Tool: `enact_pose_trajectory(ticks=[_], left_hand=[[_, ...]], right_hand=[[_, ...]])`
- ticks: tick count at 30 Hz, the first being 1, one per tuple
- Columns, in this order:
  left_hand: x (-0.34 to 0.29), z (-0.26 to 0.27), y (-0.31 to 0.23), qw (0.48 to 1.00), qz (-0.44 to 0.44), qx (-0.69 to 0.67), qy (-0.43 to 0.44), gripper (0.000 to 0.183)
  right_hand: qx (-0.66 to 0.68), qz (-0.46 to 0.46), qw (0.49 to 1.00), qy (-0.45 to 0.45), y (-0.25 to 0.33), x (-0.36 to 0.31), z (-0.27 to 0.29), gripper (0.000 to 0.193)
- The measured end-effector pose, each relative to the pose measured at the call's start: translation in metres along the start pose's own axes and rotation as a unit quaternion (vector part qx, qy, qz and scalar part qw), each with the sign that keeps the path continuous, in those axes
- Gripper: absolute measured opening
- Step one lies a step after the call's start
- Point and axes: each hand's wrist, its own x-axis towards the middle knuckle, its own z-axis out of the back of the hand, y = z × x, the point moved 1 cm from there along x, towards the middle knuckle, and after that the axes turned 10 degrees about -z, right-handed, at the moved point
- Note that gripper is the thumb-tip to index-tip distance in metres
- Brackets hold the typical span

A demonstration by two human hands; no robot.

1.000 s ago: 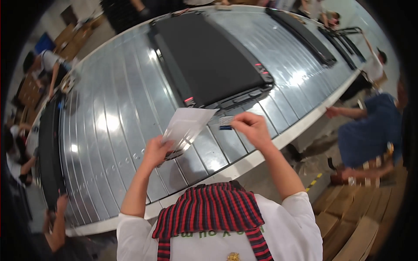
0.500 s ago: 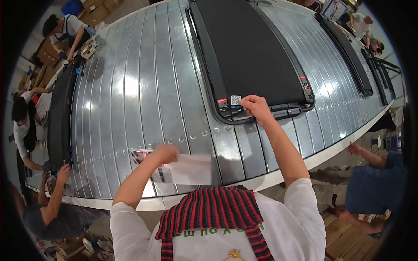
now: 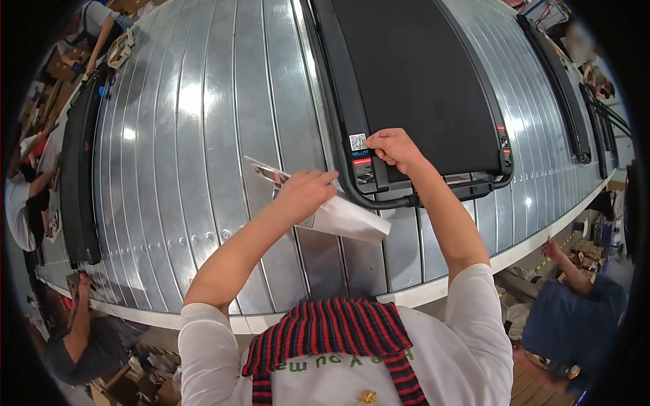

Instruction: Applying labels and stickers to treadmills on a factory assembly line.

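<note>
Closest in, here's the pale near edge of the slatted metal conveyor, with a co-worker in a blue shirt standing outside it, over toward the right. Just beyond that edge, the left hand is closed around a bunch of sheets, white side showing, held tilted above the slats. And the right hand, well apart from the left, pinches the edge of a white code label between thumb and fingertips! That label sits at the near left corner of the black treadmill, just above a red-topped sticker; whether it's stuck down, I can't tell. Farther out, a long black unit lies along the conveyor's left end, another black frame toward its right.
</note>
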Motion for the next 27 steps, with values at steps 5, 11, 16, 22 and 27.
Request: enact_pose_trajectory(ticks=[5,11,16,22,27], left_hand=[[0.019,0.011,0.005,0.997,0.027,-0.026,0.074,0.011],[0.019,0.001,0.010,0.992,0.033,-0.034,0.120,0.012],[0.022,0.004,0.009,0.992,0.029,-0.035,0.115,0.011],[0.020,0.002,0.011,0.995,0.024,-0.027,0.088,0.010],[0.024,0.004,0.012,0.996,0.022,-0.026,0.086,0.008]], right_hand=[[0.005,-0.019,1.000,-0.006,-0.002,0.002,-0.004,0.008],[0.008,-0.008,0.999,-0.034,-0.004,0.003,-0.008,0.008],[0.015,0.003,0.999,-0.051,-0.005,0.002,-0.007,0.007],[0.012,0.017,0.997,-0.068,-0.004,0.000,-0.009,0.007],[0.021,0.021,0.998,-0.062,-0.005,0.001,-0.009,0.007]])
